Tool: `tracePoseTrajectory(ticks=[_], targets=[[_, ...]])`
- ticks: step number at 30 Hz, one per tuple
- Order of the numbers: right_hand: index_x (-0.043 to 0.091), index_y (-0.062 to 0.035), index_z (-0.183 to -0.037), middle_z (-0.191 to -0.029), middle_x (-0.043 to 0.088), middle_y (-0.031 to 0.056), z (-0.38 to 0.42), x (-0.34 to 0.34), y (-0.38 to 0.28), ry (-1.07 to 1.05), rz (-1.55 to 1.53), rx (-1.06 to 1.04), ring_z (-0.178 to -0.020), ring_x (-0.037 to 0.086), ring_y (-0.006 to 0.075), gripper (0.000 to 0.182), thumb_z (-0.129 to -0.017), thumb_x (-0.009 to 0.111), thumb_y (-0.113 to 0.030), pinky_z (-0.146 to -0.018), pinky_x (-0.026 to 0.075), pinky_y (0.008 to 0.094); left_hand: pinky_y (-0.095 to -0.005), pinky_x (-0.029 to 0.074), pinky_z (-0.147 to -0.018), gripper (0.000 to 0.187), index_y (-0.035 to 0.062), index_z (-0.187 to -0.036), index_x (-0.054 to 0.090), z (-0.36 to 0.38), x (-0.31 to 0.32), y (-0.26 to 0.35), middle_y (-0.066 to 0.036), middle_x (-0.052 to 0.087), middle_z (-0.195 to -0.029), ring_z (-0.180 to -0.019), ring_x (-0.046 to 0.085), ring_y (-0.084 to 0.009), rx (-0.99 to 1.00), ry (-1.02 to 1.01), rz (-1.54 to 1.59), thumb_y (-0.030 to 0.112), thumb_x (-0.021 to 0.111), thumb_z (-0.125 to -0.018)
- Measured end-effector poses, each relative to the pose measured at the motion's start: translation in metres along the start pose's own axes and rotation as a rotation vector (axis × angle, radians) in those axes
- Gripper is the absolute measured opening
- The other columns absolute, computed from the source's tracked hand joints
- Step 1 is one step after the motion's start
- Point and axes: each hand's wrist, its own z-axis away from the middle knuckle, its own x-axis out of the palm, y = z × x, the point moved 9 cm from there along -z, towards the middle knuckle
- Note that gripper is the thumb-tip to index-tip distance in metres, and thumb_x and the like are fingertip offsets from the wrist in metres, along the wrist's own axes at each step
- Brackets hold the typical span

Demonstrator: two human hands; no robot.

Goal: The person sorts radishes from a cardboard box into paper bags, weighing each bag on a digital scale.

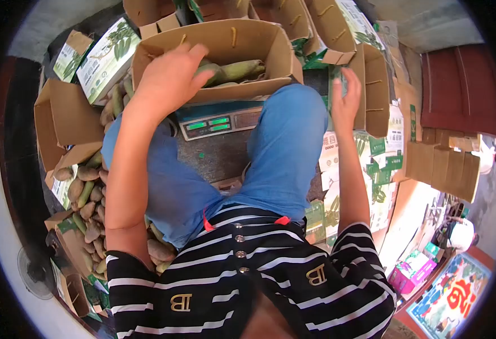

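Note:
An open cardboard box [265, 38] with yellow cord handles stands in front of my knees, with several long green-brown tubers [241, 70] in it. My left hand [174, 73] is over the left part of this box, fingers spread, with nothing visible in it. Under the box's near side is a scale [217, 127] with lit green displays. My right hand [347, 99] is beside the left edge of another open box [377, 93], thumb and fingers apart; nothing held shows, though the palm is partly hidden.
Several brown tubers [92, 212] lie heaped at the left, beside an open box [70, 116]. White printed boxes [109, 59] stand at the upper left. More open boxes [330, 28] line the top. Flattened printed cartons [383, 164] and brown cardboard [443, 166] are at the right.

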Motion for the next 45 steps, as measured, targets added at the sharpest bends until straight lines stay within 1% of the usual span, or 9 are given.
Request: tracePoseTrajectory(ticks=[5,7,9,19,25,30,35,39,45], targets=[[0.048,-0.0007,-0.125,-0.125,0.053,0.0231,0.042,-0.034,0.179,0.048,0.706,0.23,-0.116,0.05,0.0404,0.051,-0.086,0.061,-0.03,-0.098,0.039,0.0456,-0.0447,0.048,-0.079,0.037,0.0028,-0.108,0.054,0.022,0.048,-0.025,-0.019,0.06,-0.099,-0.094,0.059,-0.0373,-0.087,-0.282,-0.124,0.026,0.066,-0.082],[0.053,-0.0011,-0.119,-0.113,0.06,0.0253,0.095,-0.037,0.244,-0.357,0.646,0.731,-0.103,0.058,0.0415,0.053,-0.083,0.064,-0.038,-0.088,0.046,0.0462,-0.0451,0.048,-0.079,0.037,0.0025,-0.107,0.054,0.025,0.041,-0.025,-0.019,0.059,-0.099,-0.095,0.059,-0.0376,-0.084,-0.236,-0.07,0.026,0.067,-0.082],[0.057,-0.0052,-0.111,-0.09,0.065,0.0239,0.109,-0.051,0.24,-0.294,0.669,0.589,-0.087,0.061,0.0439,0.039,-0.086,0.06,-0.035,-0.075,0.048,0.051,-0.0455,0.048,-0.079,0.037,0.0028,-0.107,0.054,0.024,0.037,-0.023,-0.019,0.059,-0.099,-0.095,0.059,-0.0377,-0.099,-0.212,-0.051,0.025,0.067,-0.082],[0.063,0.0007,-0.104,-0.092,0.065,0.0232,0.076,-0.177,0.194,0.223,0.687,0.43,-0.083,0.062,0.0376,0.045,-0.088,0.06,-0.041,-0.074,0.048,0.0412,-0.0458,0.048,-0.079,0.037,0.0027,-0.109,0.055,0.029,0.037,-0.025,-0.018,0.059,-0.097,-0.093,0.059,-0.0376,-0.108,-0.233,-0.057,0.025,0.067,-0.082],[0.06,0.0073,-0.104,-0.099,0.064,0.0137,-0.01,-0.206,0.115,0.423,-0.058,0.379,-0.084,0.059,0.0191,0.033,-0.093,0.059,-0.024,-0.076,0.048,0.033,-0.0459,0.048,-0.079,0.036,0.0024,-0.108,0.054,0.025,0.033,-0.021,-0.018,0.059,-0.096,-0.092,0.059,-0.0376,-0.119,-0.239,-0.045,0.024,0.067,-0.082],[0.06,0.0067,-0.106,-0.101,0.063,0.0136,-0.113,-0.124,0.125,0.449,-0.865,0.431,-0.088,0.062,0.022,0.026,-0.091,0.061,-0.015,-0.075,0.052,0.0354,-0.0463,0.048,-0.078,0.036,0.0031,-0.107,0.055,0.022,0.036,-0.02,-0.017,0.059,-0.095,-0.091,0.06,-0.038,-0.101,-0.227,-0.033,0.025,0.067,-0.082],[0.061,0.0024,-0.091,-0.087,0.06,0.0068,-0.168,0.012,0.098,0.501,-0.843,0.667,-0.078,0.059,0.0198,0.015,-0.081,0.064,-0.008,-0.07,0.049,0.0361,-0.0465,0.048,-0.077,0.034,0.0032,-0.105,0.055,0.026,0.035,-0.031,-0.017,0.059,-0.094,-0.089,0.06,-0.0383,-0.136,-0.207,-0.021,0.025,0.067,-0.082],[0.052,0.0068,-0.117,-0.112,0.06,0.0114,-0.155,0.139,0.17,0.318,-0.916,0.923,-0.098,0.058,0.0223,0.039,-0.085,0.064,-0.011,-0.082,0.047,0.0346,-0.0461,0.048,-0.076,0.034,0.0032,-0.104,0.055,0.031,0.032,-0.042,-0.017,0.06,-0.093,-0.089,0.06,-0.0385,-0.157,-0.198,-0.028,0.025,0.067,-0.082],[0.054,0.0004,-0.115,-0.111,0.059,0.0092,-0.131,0.105,0.139,0.082,-0.843,0.939,-0.1,0.057,0.0212,0.033,-0.088,0.06,-0.018,-0.08,0.046,0.0333,-0.0458,0.049,-0.076,0.034,0.0034,-0.104,0.055,0.031,0.03,-0.047,-0.017,0.06,-0.093,-0.088,0.06,-0.0383,-0.174,-0.221,-0.045,0.026,0.067,-0.082]])
